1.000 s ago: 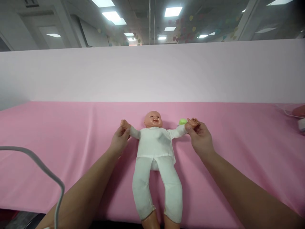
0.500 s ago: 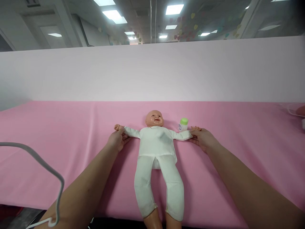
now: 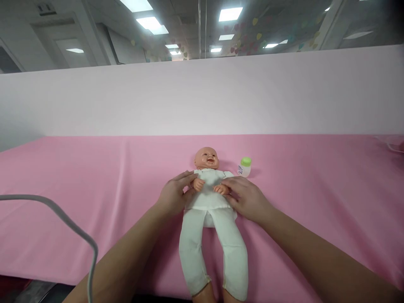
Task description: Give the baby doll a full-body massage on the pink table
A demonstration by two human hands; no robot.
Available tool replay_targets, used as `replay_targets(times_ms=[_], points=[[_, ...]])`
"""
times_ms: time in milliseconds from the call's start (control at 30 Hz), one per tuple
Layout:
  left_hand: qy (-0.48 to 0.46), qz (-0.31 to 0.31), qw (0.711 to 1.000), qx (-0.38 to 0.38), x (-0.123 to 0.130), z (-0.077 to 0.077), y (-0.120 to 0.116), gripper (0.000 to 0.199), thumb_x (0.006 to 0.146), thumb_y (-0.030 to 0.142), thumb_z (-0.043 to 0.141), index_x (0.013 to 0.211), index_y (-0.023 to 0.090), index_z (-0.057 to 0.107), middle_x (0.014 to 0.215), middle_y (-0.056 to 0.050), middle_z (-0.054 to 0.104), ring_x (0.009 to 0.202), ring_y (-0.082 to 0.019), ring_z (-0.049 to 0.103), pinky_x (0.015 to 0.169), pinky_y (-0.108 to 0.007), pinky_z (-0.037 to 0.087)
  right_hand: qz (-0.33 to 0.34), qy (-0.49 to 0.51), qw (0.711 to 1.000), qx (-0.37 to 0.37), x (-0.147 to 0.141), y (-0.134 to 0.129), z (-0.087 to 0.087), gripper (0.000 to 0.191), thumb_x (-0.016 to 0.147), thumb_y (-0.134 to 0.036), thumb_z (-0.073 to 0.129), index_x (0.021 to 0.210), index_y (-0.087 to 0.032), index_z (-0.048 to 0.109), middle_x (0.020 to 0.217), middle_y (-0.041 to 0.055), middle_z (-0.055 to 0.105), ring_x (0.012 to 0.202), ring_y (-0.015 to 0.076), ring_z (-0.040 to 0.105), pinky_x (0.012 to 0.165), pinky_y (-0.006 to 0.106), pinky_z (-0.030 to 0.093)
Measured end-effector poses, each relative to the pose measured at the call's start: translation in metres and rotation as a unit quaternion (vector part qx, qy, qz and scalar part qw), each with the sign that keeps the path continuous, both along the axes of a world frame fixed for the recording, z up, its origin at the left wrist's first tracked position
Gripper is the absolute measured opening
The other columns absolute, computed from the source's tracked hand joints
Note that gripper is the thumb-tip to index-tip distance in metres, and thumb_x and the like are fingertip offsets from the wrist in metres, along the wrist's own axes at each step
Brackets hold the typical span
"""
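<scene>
A baby doll (image 3: 208,198) in a white top and white trousers lies face up, its head toward the wall. Its forearms are folded in over its chest. My left hand (image 3: 178,191) holds the doll's arm on the left side, thumb and fingers closed round it near the wrist. On the other side my right hand (image 3: 246,195) grips the doll's other arm close to its small hand. Just behind my right hand stands a small bottle (image 3: 245,167) with a green cap and a printed label.
Pink cloth (image 3: 78,176) covers the table, with a white wall (image 3: 202,97) behind it. A grey cable (image 3: 69,221) curves across the lower left. Part of a clear object (image 3: 394,145) shows at the right edge.
Both my hands have moved inward, bringing the doll's arms from stretched out sideways to folded over its chest.
</scene>
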State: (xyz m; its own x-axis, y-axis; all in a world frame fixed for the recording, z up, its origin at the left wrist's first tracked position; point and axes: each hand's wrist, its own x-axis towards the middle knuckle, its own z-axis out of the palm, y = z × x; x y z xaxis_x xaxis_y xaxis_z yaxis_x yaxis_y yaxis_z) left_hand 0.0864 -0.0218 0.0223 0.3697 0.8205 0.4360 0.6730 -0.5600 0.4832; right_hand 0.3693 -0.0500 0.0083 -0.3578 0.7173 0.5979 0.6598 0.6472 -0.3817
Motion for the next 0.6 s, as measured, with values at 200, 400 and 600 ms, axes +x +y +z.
replay_targets(times_ms=[200, 400, 600], points=[[0.153, -0.044, 0.986, 0.049, 0.001, 0.001, 0.0, 0.042, 0.104, 0.039, 0.055, 0.143, 0.028, 0.067, 0.154, -0.006, 0.061, 0.147, -0.028, 0.052, 0.124, -0.045, 0.042, 0.064, -0.086, 0.993, 0.052, -0.005, 0.001, -0.003, 0.043, 0.095, -0.006, 0.054, 0.133, -0.021, 0.07, 0.128, 0.0091, 0.075, 0.122, 0.0298, 0.065, 0.106, 0.053, 0.058], [0.128, -0.049, 0.99, 0.02, 0.007, 0.003, -0.002, 0.042, 0.102, 0.034, 0.055, 0.142, 0.026, 0.068, 0.156, -0.009, 0.058, 0.149, -0.031, 0.049, 0.124, -0.048, 0.039, 0.061, -0.085, 0.994, 0.041, -0.007, -0.001, -0.004, 0.041, 0.096, -0.007, 0.053, 0.131, -0.019, 0.071, 0.126, 0.0099, 0.075, 0.122, 0.0298, 0.065, 0.108, 0.053, 0.056], [-0.223, 0.022, 0.969, -0.102, -0.007, -0.002, 0.013, 0.034, 0.101, 0.048, 0.057, 0.12, 0.023, 0.072, 0.124, -0.008, 0.075, 0.118, -0.028, 0.069, 0.104, -0.041, 0.056, -0.06, 0.145, 0.986, -0.054, 0.018, 0.009, 0.001, 0.032, 0.094, -0.028, 0.066, 0.126, -0.028, 0.069, 0.129, 0.0065, 0.075, 0.116, 0.0286, 0.071, 0.103, 0.05, 0.059]])
